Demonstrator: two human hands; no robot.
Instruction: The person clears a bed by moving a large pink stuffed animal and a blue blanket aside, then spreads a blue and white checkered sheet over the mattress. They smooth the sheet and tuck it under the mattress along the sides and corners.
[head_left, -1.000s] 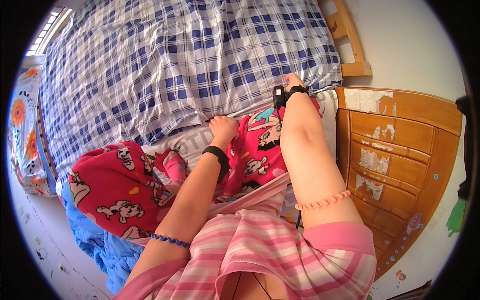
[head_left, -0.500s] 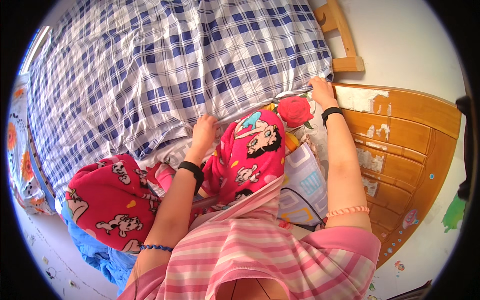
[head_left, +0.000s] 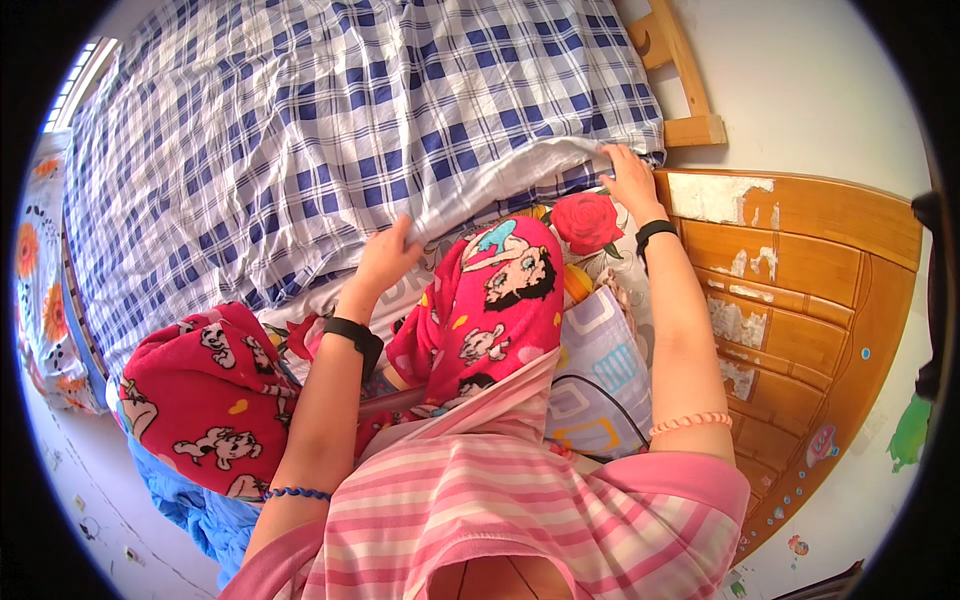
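A blue-and-white checked bed sheet [head_left: 330,130] covers the bed, creased in many places. Its near edge is raised between my hands, and the pale underside shows. My left hand [head_left: 386,260] pinches this edge just beyond my left knee; its fingertips are slightly blurred. At the sheet's right corner, beside the wooden headboard, my right hand [head_left: 632,184] grips the same edge. Below the raised edge shows a floral bed cover [head_left: 590,222] with a large red rose. My knees, in pink cartoon-print trousers [head_left: 500,290], rest on the bed between my arms.
The wooden headboard [head_left: 800,290] with peeled white patches stands at the right. A wooden rail frame [head_left: 690,90] is at the far right corner. A patterned pillow [head_left: 600,370] lies by my right leg, blue bedding [head_left: 190,510] at the lower left, sunflower-print fabric [head_left: 50,290] at the far left.
The sheet's near edge has lifted and folded back between my hands. My left hand has shifted slightly left and up; the right has moved a little left along the edge.
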